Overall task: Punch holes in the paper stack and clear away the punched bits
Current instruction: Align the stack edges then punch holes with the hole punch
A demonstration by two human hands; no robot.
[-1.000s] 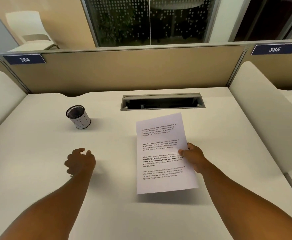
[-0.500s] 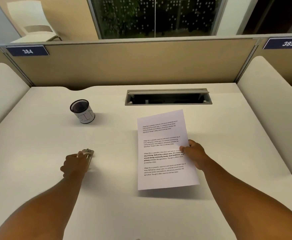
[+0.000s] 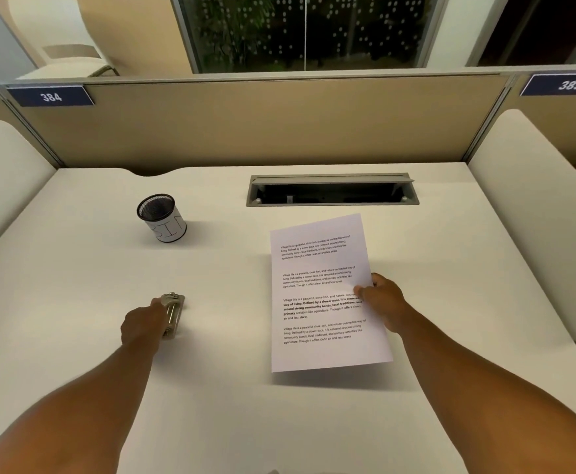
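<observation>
A white paper stack point(image 3: 317, 289) printed with several text paragraphs is held a little above the desk, right of centre. My right hand point(image 3: 380, 301) pinches its right edge, thumb on top. A small silver metal hole punch point(image 3: 173, 314) lies on the desk at the left. My left hand point(image 3: 143, 325) closes around the punch from its left side, fingers over its near end, so part of the punch is hidden. No punched bits are visible.
A black mesh cup with a white label point(image 3: 162, 217) stands at the back left of the white desk point(image 3: 74, 285). An open grey cable slot point(image 3: 331, 190) sits behind the paper. Padded dividers rise at both sides, and a beige partition point(image 3: 262, 124) closes the back.
My left hand, hovering with spread fingers a second ago, has come down onto the hole punch and closed on it. The paper in my right hand has barely shifted.
</observation>
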